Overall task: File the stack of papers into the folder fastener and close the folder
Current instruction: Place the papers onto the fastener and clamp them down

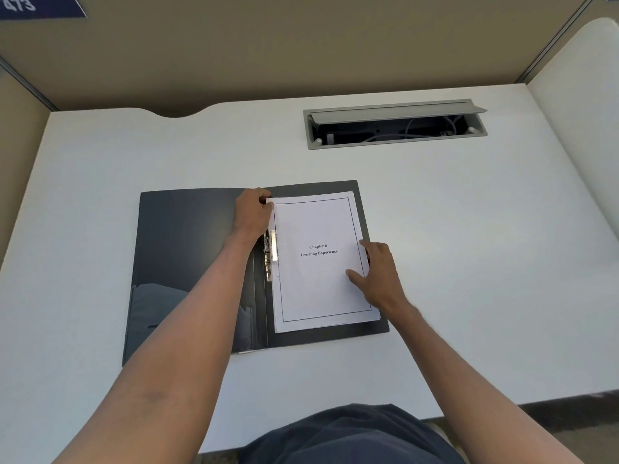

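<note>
A dark grey folder (187,256) lies open on the white desk. On its right half rests the stack of papers (318,279), top sheet reading "Chapter 6 Learning Experience". The metal fastener (272,254) by the spine lies over the stack's left margin. My left hand (253,214) pinches the stack's top left corner. My right hand (376,274) holds the stack's right edge, thumb on top of the page and fingers along the side.
The white desk (469,262) has a grey cable tray (395,125) with its lid open at the back right. Beige partition walls enclose the desk behind and on both sides. The desk's front edge runs close to my body.
</note>
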Motion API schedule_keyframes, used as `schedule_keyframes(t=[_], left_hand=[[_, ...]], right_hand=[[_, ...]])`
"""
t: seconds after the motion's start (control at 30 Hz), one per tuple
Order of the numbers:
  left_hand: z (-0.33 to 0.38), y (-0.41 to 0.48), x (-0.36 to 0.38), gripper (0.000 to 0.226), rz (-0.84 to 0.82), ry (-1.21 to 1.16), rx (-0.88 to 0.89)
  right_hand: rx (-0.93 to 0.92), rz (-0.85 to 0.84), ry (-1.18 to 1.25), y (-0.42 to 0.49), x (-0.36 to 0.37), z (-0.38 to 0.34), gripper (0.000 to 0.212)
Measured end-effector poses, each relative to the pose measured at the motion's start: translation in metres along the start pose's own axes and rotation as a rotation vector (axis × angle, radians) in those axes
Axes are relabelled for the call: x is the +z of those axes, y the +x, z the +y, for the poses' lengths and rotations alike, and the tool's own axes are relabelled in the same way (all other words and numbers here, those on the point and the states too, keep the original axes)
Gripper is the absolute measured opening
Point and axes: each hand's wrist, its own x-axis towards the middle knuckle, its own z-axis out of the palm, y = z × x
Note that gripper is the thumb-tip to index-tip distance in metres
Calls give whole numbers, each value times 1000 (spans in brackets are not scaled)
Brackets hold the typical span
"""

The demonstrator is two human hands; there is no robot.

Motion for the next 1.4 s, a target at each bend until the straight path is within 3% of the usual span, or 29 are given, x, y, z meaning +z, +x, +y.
schedule_keyframes(t=[0.3,0.63,1.4], left_hand=[[-2,-16,-14,21,43,25,-98],[-1,-32,-17,21,-3,21,-215],[22,-79,-43,19,-2,-241,-299]], right_hand=[[-74,-77,-207,-13,10,-1,93],[-82,-88,-455,-13,16,-7,86],[-68,-105,-522,-14,16,-15,86]])
